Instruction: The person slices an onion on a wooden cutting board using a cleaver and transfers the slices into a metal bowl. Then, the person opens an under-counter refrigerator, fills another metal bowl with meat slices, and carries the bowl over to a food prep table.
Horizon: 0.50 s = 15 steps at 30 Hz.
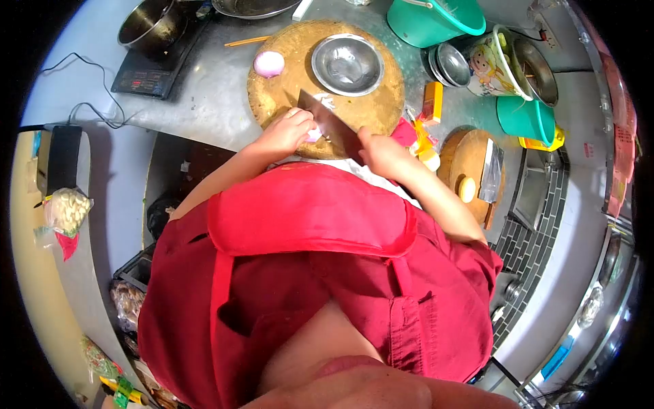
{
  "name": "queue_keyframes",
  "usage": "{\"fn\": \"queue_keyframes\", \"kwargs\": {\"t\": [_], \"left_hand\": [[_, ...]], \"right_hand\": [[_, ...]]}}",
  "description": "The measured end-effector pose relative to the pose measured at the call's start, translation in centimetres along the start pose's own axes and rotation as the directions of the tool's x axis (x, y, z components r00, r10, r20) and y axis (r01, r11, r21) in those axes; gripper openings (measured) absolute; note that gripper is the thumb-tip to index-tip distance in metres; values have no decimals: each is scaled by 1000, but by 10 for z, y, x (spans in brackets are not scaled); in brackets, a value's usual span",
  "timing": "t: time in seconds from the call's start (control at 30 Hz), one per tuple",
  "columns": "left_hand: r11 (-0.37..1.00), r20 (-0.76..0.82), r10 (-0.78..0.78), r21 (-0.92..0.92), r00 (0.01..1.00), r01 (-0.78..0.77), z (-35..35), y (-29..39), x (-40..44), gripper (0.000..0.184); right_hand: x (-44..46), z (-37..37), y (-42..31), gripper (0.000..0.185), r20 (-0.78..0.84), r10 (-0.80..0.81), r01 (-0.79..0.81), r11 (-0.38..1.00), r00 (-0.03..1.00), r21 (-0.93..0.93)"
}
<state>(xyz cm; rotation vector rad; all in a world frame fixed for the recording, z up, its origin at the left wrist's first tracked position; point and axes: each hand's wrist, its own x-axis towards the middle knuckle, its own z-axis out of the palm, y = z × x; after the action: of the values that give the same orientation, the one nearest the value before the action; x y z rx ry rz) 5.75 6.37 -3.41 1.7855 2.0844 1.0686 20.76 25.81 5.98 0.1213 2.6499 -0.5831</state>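
My right hand (376, 151) is wrapped round the handle of a wide cleaver (332, 127), its blade slanting up and left over a round wooden board (286, 37). Against the blade's left side, my left hand (291, 131) presses down on a piece of purple onion (314, 134). White cut bits (325, 101) lie by the blade, partly hidden behind it. A peeled purple onion (269, 64) rests at the board's upper left. Beside it, to the right, stands a shallow metal bowl (347, 65).
A pot (153, 26) stands on a black cooker (146, 75) at the upper left. Green buckets (429, 24), small metal bowls (452, 64) and a yellow box (432, 102) are at the right. A second wooden board (458, 158) holds a wide blade (492, 174) and a yellowish piece (466, 189).
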Motion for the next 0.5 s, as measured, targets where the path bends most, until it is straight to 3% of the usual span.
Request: {"fn": "queue_keyframes", "kwargs": {"t": [0.13, 0.2, 0.33, 0.4, 0.5], "left_hand": [[1000, -28, 1, 7, 1000, -1, 2, 2, -1, 19], [1000, -15, 6, 17, 1000, -5, 1, 2, -4, 19], [1000, -18, 14, 28, 1000, -14, 3, 3, -6, 19], [999, -46, 12, 35, 999, -11, 5, 2, -6, 19], [1000, -49, 3, 18, 999, -2, 5, 0, -7, 19]], "right_hand": [[-3, -8, -2, 25, 3, -68, 68, 997, 998, -23], [-9, -25, -11, 26, -3, 28, -28, 1000, 1000, -12], [3, 10, 1, 27, 5, -56, 55, 998, 998, 38], [3, -3, -2, 28, 27, -82, 83, 995, 996, -54], [-7, -27, -16, 27, -7, 10, -10, 1000, 1000, -26]]}}
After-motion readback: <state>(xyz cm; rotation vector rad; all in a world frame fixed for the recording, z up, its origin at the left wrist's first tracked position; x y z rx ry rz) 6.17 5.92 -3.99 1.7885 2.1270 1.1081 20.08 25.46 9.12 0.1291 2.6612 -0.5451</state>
